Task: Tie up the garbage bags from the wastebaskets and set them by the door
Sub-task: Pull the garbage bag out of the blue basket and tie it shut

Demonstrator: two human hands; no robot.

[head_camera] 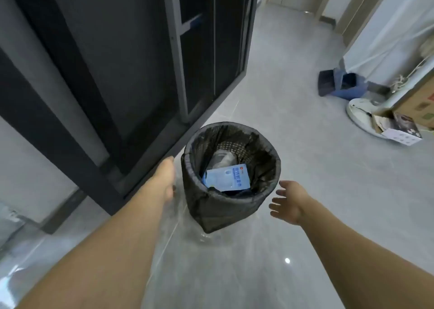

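Task looks barely started, judging by how things lie: the black garbage bag [263, 160] is untied, its mouth folded over the rim of the wastebasket [225, 212], w/ nothing lifted out and no tied bag visible anywhere by a door. Left to do, as far as I can judge: peel the bag edge off the rim, gather, knot, carry it down the hall; other baskets, if any, aren't in view. Left hand [167, 178] reaches in just beside the basket's left rim, fingers mostly hidden behind the wrist, so can't tell if it's open or pinching the bag edge. Right hand [290, 201] is open, fingers spread and relaxed, near the right side of the basket but not touching. Basket stands on the grey tile floor [305, 167] next to the dark sliding-door frame [131, 73]. Bag is thin, dark, wrinkled; mesh of the basket shows through at the back. Inside, low down: a light blue packet [227, 178] and what seems a clear plastic bottle [222, 159]. Not much fill, so prob. light.
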